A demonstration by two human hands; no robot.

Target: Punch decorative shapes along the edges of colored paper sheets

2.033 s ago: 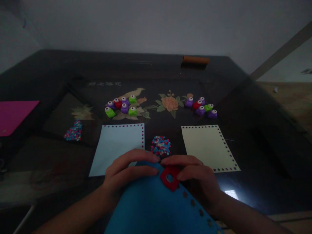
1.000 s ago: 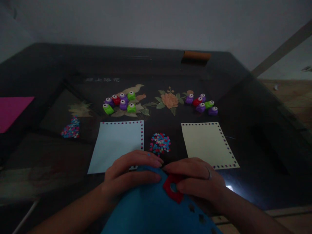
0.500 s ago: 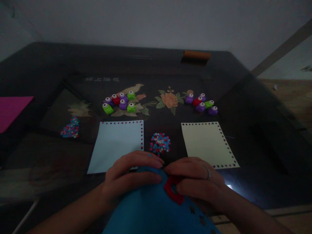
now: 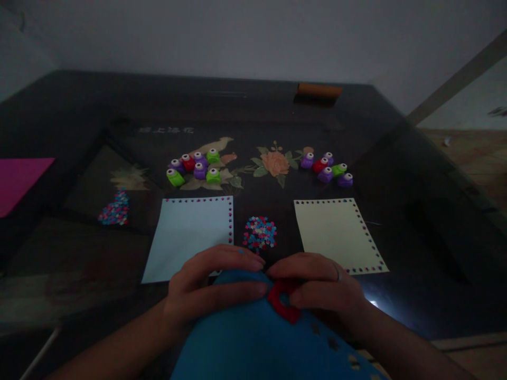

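Head: lettering (image 4: 166,130) (maybe 上) beyond hands (image 4: 192,277)

"What's the surface?"
"A dark, glossy table (image 4: 257,111), flower-printed."
"Left of the round confetti pile (image 4: 260,232)?"
"A pale blue sheet (image 4: 188,227), then a confetti heap (image 4: 114,210), then a pink sheet (image 4: 21,182)."
"Right of it?"
"A pale yellow sheet (image 4: 338,232)."
"Beyond it?"
"A bigger punch cluster (image 4: 200,171) leftward, a smaller punch cluster (image 4: 325,176) rightward; farthest back, a brown roll (image 4: 319,90)."

lettering (image 4: 166,130) on the tabletop (image 4: 253,112) (blurred) shows 上, 花.
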